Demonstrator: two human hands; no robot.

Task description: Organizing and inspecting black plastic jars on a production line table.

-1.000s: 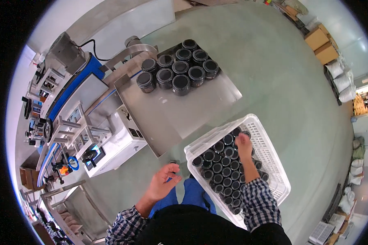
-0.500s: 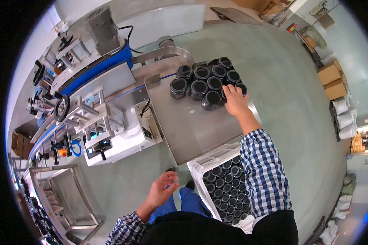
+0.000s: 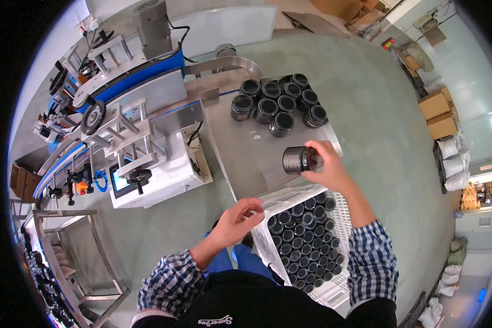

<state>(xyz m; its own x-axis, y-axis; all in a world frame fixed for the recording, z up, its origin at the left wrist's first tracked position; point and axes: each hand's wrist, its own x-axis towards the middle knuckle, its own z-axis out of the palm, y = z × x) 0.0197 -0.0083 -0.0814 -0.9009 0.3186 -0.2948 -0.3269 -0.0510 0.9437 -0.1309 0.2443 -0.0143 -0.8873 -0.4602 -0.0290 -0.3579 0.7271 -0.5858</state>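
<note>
- Jar (image 3: 294, 160), dark with a ridged or patterned side, lies tipped sideways over the near part of the metal tray (image 3: 249, 158); I can't tell from up here whether it touches the surface.
- Right hand (image 3: 333, 170): I see thumb and fingers closed around the jar's right end — a firm-looking hold, with the other end sticking out to the left.
- Left hand (image 3: 232, 224): fingers curled loosely, thumb a little apart from them, and nothing I can make out in the grasp; it sits near the corner of the white crate (image 3: 343, 216).
- About ten jars on the tray (image 3: 267, 108) stand upright toward its far side, close together, with neither hand on them.
- Many more jars in the crate (image 3: 306, 240) stand in tight rows, dark lids up; bare white wall shows at its near end.
- Progress, as I judge it: partway — jars are grouped in both places, one is in the grasp between, and that one has not been let go.
- Labelling-type machine (image 3: 128, 134) stands left of the tray, apart from both hands.
</note>
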